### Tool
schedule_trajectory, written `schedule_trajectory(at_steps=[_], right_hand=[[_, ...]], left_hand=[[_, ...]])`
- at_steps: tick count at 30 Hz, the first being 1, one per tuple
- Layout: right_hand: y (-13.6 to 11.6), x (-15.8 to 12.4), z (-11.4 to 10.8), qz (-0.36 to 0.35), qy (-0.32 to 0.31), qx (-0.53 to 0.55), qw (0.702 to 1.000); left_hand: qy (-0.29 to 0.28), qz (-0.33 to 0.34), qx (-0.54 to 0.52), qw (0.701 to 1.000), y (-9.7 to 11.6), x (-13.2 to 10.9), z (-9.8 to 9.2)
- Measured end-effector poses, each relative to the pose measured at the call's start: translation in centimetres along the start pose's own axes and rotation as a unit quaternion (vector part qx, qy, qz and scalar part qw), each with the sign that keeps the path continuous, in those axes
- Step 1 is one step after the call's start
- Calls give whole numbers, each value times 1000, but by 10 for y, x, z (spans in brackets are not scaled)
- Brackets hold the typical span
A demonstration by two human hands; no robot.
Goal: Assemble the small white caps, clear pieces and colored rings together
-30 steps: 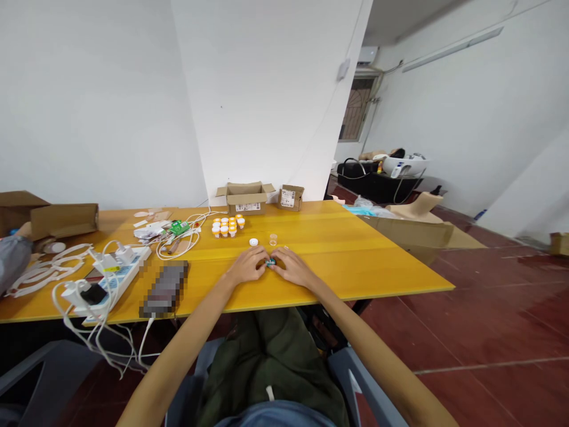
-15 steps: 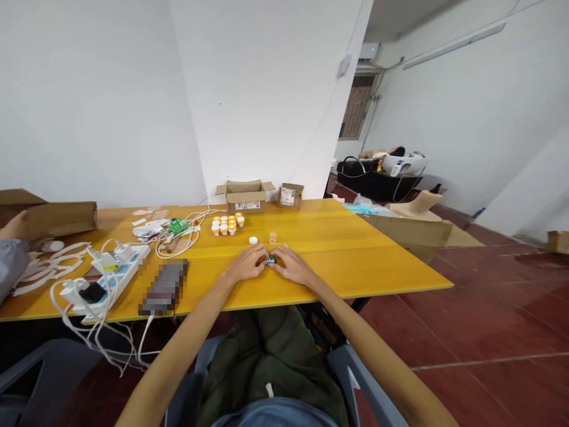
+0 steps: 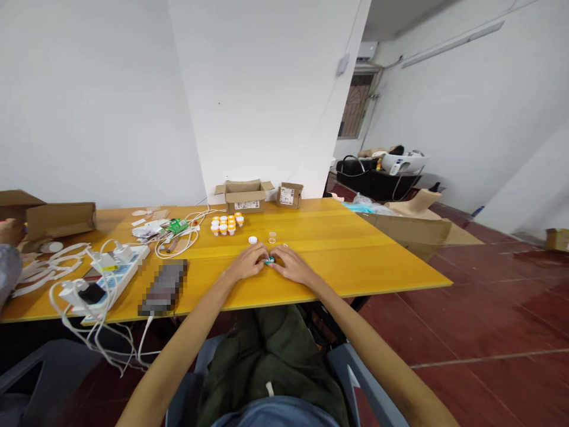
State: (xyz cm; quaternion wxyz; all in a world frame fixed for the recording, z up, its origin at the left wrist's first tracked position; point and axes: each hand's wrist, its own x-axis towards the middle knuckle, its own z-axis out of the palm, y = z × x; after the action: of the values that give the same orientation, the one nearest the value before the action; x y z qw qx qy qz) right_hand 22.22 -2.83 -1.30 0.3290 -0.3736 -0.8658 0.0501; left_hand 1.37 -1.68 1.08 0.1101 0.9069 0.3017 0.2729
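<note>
Both my hands meet over the front part of the yellow table [image 3: 355, 261]. Between their fingertips is a small blue-green item [image 3: 269, 260], mostly covered and too small to name. My left hand [image 3: 249, 261] pinches it from the left, and my right hand [image 3: 291, 265] from the right, fingers curled. Just beyond my fingers lie a white round lid [image 3: 253, 240] and a small clear cup [image 3: 272, 237]. Farther back, to the left, several small jars [image 3: 226, 226] with white and orange tops stand in a tight cluster.
Two cardboard boxes, an open one [image 3: 244, 198] and a smaller one [image 3: 290, 196], stand by the wall. On the left are a phone [image 3: 164, 287], a power strip [image 3: 118, 276] with tangled cables, and packets [image 3: 153, 230]. Another person's sleeve [image 3: 8, 270] shows beside a cardboard box [image 3: 62, 220].
The other person's arm at the far left has drawn back toward the edge of view. My hands stay in the same place, with the small item still between my fingertips.
</note>
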Motion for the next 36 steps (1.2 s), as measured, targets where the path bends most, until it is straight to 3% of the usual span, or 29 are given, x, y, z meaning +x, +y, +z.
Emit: schedule_trajectory(at_steps=[26, 36], right_hand=[[-3, 1, -3, 11, -9, -5, 1000], [-4, 1, -5, 18, -18, 9, 1000]], left_hand=[[6, -17, -14, 1000, 2, 1, -1], [66, -42, 6, 997, 0, 1, -2]])
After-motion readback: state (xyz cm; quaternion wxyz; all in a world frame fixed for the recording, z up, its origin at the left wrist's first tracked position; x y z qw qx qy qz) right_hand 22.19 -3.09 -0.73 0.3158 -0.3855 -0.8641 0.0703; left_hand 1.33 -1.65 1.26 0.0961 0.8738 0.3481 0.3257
